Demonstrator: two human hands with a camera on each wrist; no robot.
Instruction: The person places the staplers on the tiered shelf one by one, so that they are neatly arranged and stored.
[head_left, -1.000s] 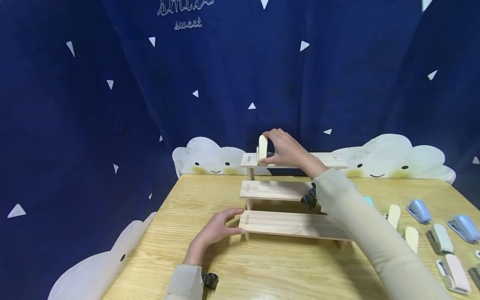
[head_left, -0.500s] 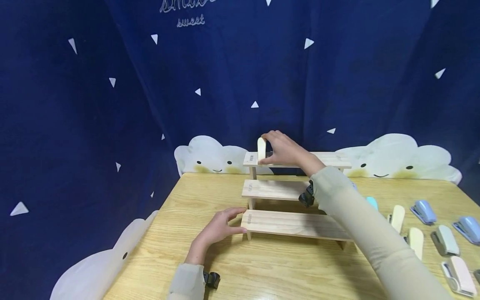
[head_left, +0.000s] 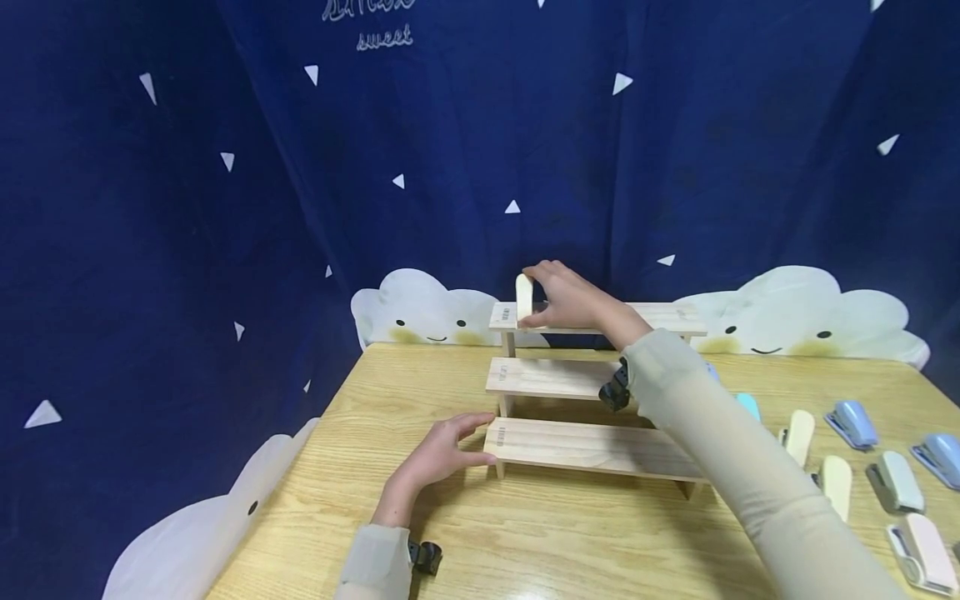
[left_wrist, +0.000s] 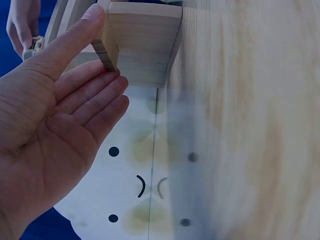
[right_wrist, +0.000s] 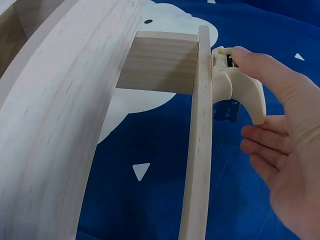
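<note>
A three-tier wooden display shelf (head_left: 585,447) stands on the table. At the left end of its top tier is a cream stapler (head_left: 524,298). My right hand (head_left: 567,297) holds this stapler between thumb and fingertips, its base against the top board (right_wrist: 200,130) in the right wrist view; the curved lever (right_wrist: 251,95) points outward. My left hand (head_left: 441,454) grips the left end of the lowest tier. In the left wrist view its thumb lies at one edge of the board end (left_wrist: 106,47) and its fingers at the other.
Right of the shelf lie several more staplers: cream (head_left: 835,485), blue (head_left: 852,423), grey (head_left: 896,482) and pink (head_left: 922,552). A turquoise item (head_left: 747,406) shows partly behind the right sleeve. A dark blue curtain (head_left: 450,150) with white clouds hangs behind the table (head_left: 420,375).
The stapler has turned slightly and settled lower on the top tier, with the right hand still holding it. The left hand keeps its hold; the head view has shifted a little.
</note>
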